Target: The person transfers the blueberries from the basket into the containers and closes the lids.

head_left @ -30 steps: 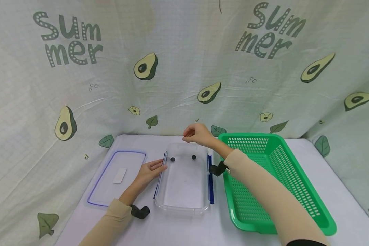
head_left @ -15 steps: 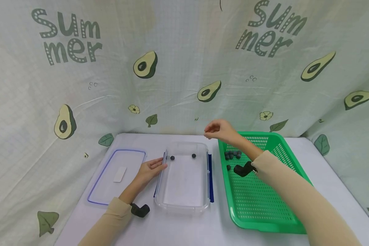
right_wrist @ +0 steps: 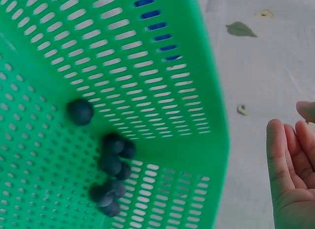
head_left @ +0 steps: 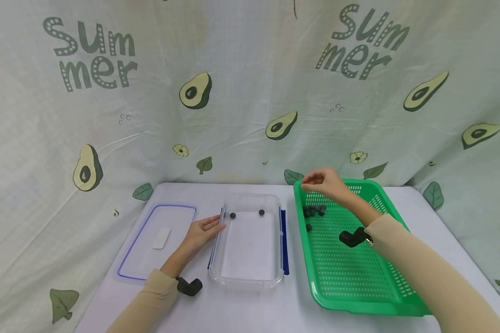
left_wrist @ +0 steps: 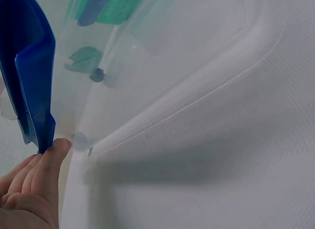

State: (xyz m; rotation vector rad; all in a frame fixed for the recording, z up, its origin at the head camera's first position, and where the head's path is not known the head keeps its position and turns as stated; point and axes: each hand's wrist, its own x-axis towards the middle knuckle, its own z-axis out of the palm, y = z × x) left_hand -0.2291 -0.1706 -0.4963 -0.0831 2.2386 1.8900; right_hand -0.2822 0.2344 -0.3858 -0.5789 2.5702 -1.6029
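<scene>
In the head view my left hand [head_left: 203, 232] rests at the left side of a clear plastic container [head_left: 250, 280], its fingers fairly straight. Its fingertips touch the lower end of a blue side latch [left_wrist: 37, 81] in the left wrist view. Two blueberries [head_left: 261, 212] lie apart toward the far end inside the container. My right hand [head_left: 326, 185] is raised over the far left corner of a green basket [head_left: 316, 296], fingers loosely bent and holding nothing. Several blueberries [right_wrist: 110, 162] cluster in that basket's corner, with a single blueberry [right_wrist: 80, 112] beside them.
A clear lid [head_left: 177, 222] with a blue seal lies left of the container, a white label on it. The basket stands right of the container on the white tablecloth [head_left: 254, 310]. A printed cloth [head_left: 233, 152] hangs behind the table.
My right hand has moved right from above the container's far end to over the basket, uncovering the blueberries there. The left hand stays at the container's side.
</scene>
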